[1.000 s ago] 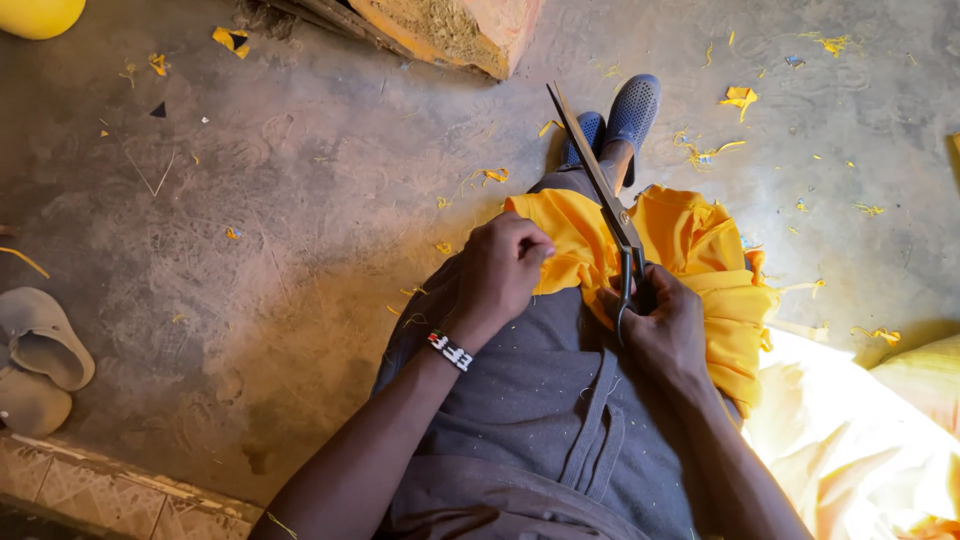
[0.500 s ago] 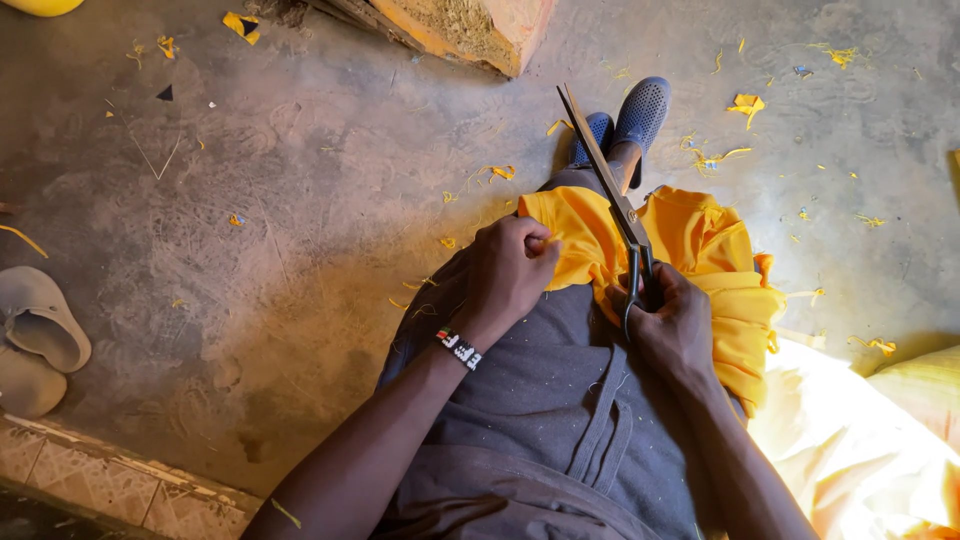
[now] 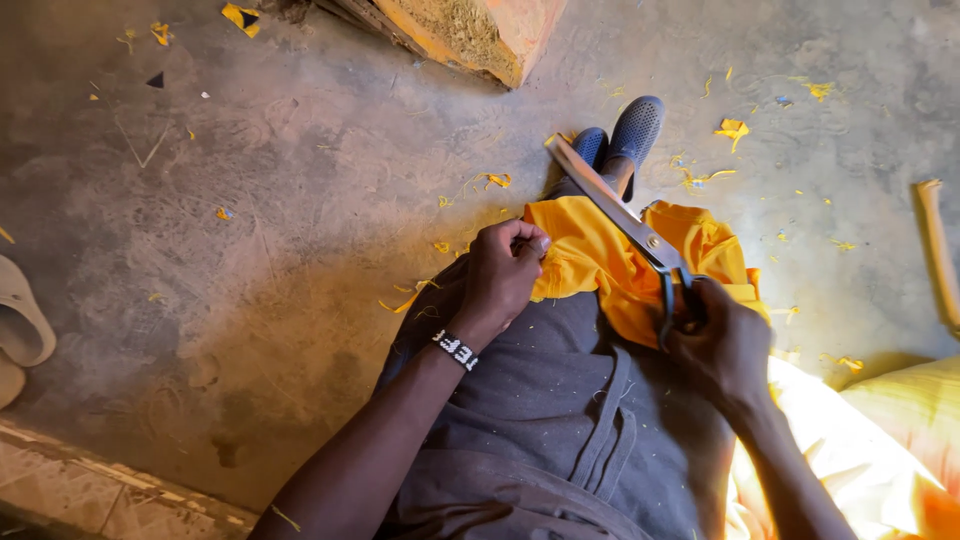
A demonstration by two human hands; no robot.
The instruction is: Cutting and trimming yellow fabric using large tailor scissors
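Observation:
A piece of yellow cloth (image 3: 600, 262) lies over my lap, on grey trousers (image 3: 560, 400). My left hand (image 3: 503, 275) pinches the cloth's left edge with closed fingers. My right hand (image 3: 722, 340) has its fingers through the handles of large metal scissors (image 3: 625, 222), whose long blades lie across the cloth and point up and left toward my blue shoes (image 3: 625, 135). A beaded band sits on my left wrist.
The concrete floor (image 3: 280, 230) is strewn with small yellow scraps. A block with an orange face (image 3: 470, 30) stands at the top. A pale sandal (image 3: 20, 320) lies at the left edge. More yellow fabric (image 3: 890, 440) is piled at the lower right.
The view has shifted slightly. My left hand has tightened its pinch on the cloth's edge. The scissors stay across the cloth in my right hand.

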